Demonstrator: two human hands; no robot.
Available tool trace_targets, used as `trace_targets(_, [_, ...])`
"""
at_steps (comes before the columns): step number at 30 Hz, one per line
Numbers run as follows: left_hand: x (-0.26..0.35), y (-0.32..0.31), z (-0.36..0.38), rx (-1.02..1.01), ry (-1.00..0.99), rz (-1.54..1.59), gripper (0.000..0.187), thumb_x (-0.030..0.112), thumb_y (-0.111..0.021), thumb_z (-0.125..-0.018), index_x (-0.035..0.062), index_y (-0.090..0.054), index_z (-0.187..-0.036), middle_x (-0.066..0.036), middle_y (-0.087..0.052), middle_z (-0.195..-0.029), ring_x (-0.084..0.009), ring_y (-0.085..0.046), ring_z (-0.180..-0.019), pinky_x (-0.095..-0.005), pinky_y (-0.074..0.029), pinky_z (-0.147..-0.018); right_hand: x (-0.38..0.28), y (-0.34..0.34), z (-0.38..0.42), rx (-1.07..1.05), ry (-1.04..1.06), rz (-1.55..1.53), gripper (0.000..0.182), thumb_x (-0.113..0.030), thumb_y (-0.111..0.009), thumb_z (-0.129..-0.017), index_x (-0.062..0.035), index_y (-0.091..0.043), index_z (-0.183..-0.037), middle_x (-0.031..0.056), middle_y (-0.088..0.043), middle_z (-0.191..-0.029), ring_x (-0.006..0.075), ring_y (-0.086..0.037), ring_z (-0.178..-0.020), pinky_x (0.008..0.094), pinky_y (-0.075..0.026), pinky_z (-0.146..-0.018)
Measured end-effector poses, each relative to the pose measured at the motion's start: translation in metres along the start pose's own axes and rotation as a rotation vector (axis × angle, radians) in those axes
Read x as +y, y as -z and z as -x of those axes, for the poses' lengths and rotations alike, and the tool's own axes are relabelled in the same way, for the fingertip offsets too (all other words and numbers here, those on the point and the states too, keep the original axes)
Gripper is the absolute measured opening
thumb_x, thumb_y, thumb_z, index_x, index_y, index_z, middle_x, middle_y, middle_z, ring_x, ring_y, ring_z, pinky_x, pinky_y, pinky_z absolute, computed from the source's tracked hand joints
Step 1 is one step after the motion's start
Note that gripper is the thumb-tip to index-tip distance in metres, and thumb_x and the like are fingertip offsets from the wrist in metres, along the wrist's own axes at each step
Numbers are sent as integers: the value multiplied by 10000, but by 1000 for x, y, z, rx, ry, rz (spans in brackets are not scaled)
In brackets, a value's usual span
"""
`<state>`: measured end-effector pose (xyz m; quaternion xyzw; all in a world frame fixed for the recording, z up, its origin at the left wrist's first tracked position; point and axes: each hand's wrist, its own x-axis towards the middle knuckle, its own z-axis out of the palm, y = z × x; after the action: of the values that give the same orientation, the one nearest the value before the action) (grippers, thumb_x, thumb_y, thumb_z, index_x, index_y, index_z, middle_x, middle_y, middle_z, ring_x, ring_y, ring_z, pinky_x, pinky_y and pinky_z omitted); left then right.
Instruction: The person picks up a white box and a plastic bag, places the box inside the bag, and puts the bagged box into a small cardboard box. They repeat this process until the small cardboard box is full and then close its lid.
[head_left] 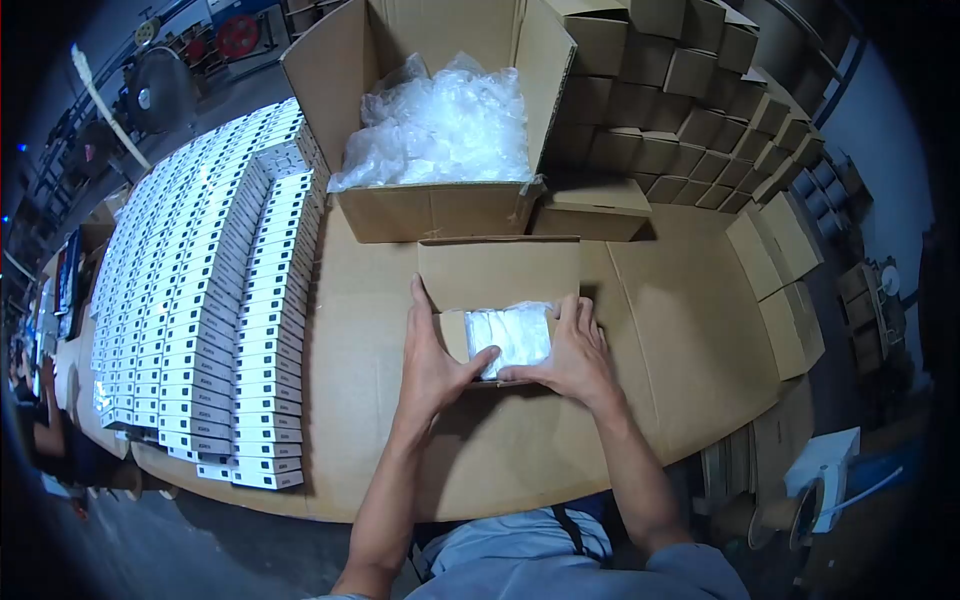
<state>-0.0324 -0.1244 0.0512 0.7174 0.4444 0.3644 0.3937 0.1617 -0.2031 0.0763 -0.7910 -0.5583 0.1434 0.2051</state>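
A small open cardboard box stands on the cardboard-covered table in front of me, its back flap raised. Inside it lie white items in clear plastic wrap. My left hand is at the box's left side, fingers along the outside and thumb over the wrapped items. At the right side my right hand grips the box the same way, its thumb reaching in over the front edge. Both hands hold the box between them.
Long stacks of white small boxes stand at the left. Behind is a large carton of clear plastic bags. Brown boxes are piled at the back right, with more at the right edge. A person's arm shows far left.
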Motion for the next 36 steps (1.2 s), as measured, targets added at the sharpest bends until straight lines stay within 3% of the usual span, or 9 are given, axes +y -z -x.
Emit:
trace_targets(3, [-16,-7,2,100,-116,-36,1364,330,-955,-650,-58,-54,-1598,-295,-443,-1489,-400,-460,-1389,-459,-364,-1167,6,-14,-6,59,1,-2,1110,-633,-947,-494,-24,-380,-1229,243,-477,-1240,457,-532,-1176,587,-462,-934])
trace_targets(8, [-37,-8,6,-17,-30,554,1017,133,-841,-755,-10,-212,-1541,-202,-367,-1521,-304,-364,-1433,-397,-278,-1204,-8,-5,-6,16,-119,-33,1106,-661,-933,-502,-7,-368,-1190,299,-497,-1262,474,-500,-1232,579,-444,-988])
trace_targets(11, [-48,2,11,-97,-54,512,836,57,-739,-825,10,-260,-1510,-158,-376,-1493,-266,-331,-1437,-373,-228,-1216,-4,-12,-9,29,-151,-45,1182,-661,-935,-494,24,-357,-1265,294,-484,-1278,480,-495,-1239,570,-439,-1002])
trace_targets(17, [-51,3,15,-73,39,833,841,59,-772,-764,63,-330,-1479,-127,-397,-1488,-280,-295,-1468,-397,-210,-1223,-5,-26,1,150,-266,51,1340,-700,-910,-497,35,-362,-1475,278,-443,-1336,464,-477,-1283,602,-415,-1010])
trace_targets(20, [-66,3,20,-144,-157,941,867,124,-839,-722,83,-356,-1440,-132,-397,-1466,-275,-319,-1443,-399,-216,-1215,-2,-45,6,247,-302,141,1232,-696,-903,-523,-65,-439,-1474,247,-446,-1354,443,-403,-1344,635,-380,-1013])
trace_targets(25, [-54,9,12,-136,-88,518,881,65,-887,-636,119,-390,-1361,-84,-404,-1386,-247,-359,-1389,-404,-257,-1199,-10,-33,18,343,-216,-4,1009,-495,-951,-589,-61,-497,-1378,234,-452,-1347,411,-412,-1292,621,-381,-982])
trace_targets(31, [-59,17,7,-256,-175,460,753,31,-880,-622,145,-493,-1257,-63,-413,-1342,-246,-345,-1387,-411,-248,-1190,1,-45,67,424,-7,-376,473,-247,-843,-777,-63,-633,-1159,217,-480,-1264,425,-480,-1169,528,-385,-1002])
trace_targets(34, [-53,20,12,-274,-177,459,699,146,-911,-654,169,-521,-1234,-131,-392,-1426,-308,-336,-1423,-428,-263,-1180,-5,-52,80,506,43,-345,277,-224,-846,-774,-124,-735,-1008,222,-517,-1234,423,-467,-1214,528,-364,-1052])
trace_targets(36, [-57,22,13,-326,-138,565,657,275,-908,-692,168,-548,-1230,-194,-348,-1510,-351,-302,-1470,-443,-250,-1192,-5,-51,81,527,59,-381,224,-157,-842,-778,-93,-741,-967,171,-577,-1144,379,-498,-1179,486,-392,-1027])
